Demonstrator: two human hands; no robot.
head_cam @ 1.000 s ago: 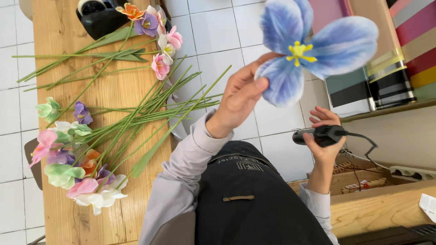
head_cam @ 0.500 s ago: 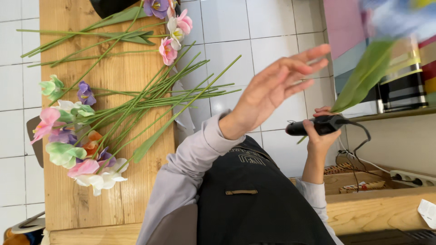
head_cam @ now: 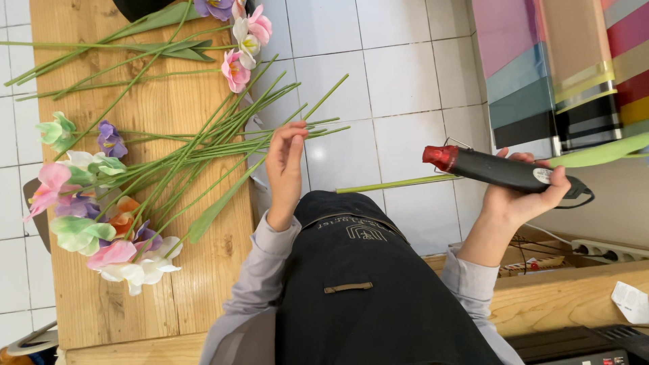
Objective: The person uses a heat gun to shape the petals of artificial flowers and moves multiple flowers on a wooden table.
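Observation:
My right hand (head_cam: 520, 196) grips a black glue gun (head_cam: 497, 169) with a red tip that points left. A long green stem (head_cam: 395, 183) with a broad leaf (head_cam: 598, 151) runs behind the gun and this hand; its flower is out of view. My left hand (head_cam: 285, 165) hangs empty, fingers loosely extended, at the ends of a bundle of bare green stems (head_cam: 223, 145) that juts over the edge of the wooden table (head_cam: 135, 297). A bunch of pastel fabric flowers (head_cam: 88, 216) lies at the table's left.
More flowers (head_cam: 240, 47) and leafy stems (head_cam: 101, 61) lie at the table's far end. White floor tiles (head_cam: 399, 81) show below. A striped colourful panel (head_cam: 561, 67) stands at upper right, a power strip (head_cam: 608, 251) by a wooden shelf (head_cam: 568, 297) at right.
My left hand let go of the blue flower and came down to the stem bundle. The flower swung out of view to the right; the glue gun rose and turned level.

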